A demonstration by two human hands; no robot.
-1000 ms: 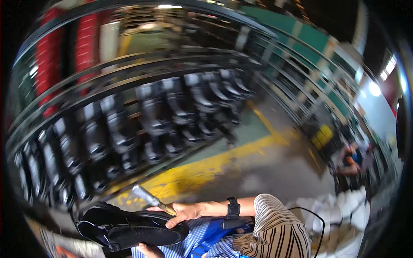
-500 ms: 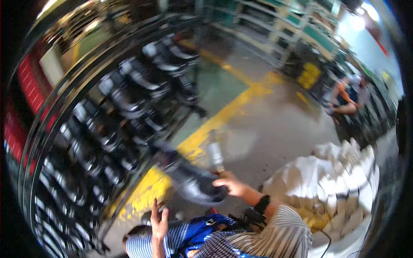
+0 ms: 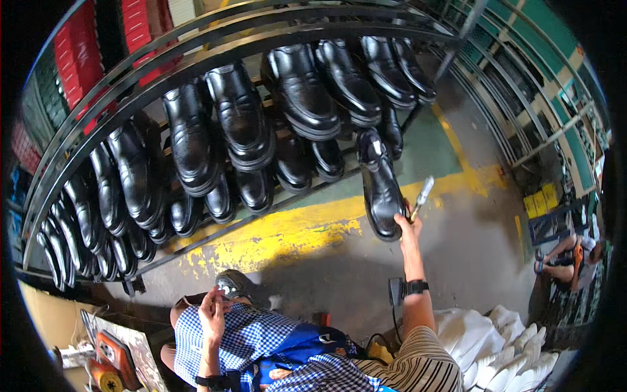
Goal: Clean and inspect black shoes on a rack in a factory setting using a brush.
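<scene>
My right hand (image 3: 409, 230) grips the toe of a shiny black leather shoe (image 3: 380, 189). Held in that same hand is a slim tool (image 3: 422, 198) with a brass-coloured neck and a pale, silvery end, pointing up and away from the shoe. The shoe's heel end reaches up beside the right part of a metal rack (image 3: 450, 62). Over my lap, my left hand (image 3: 212, 315) is raised with its fingers loosely apart, and nothing shows in it. Rows of similar black shoes (image 3: 238, 121) hang toe-down on the rack's two levels.
White shoe-shaped pieces (image 3: 522, 356) fill a white sack (image 3: 467, 336) at my lower right. An orange-and-grey device (image 3: 116, 356) lies at lower left. A yellow line (image 3: 281, 238) runs along the floor below the rack. Another person (image 3: 575, 261) sits at far right.
My view has turned, so the rack now spans the top. The shoe in my right hand has swung more upright, toe down. My left hand remains low, its fingers less spread.
</scene>
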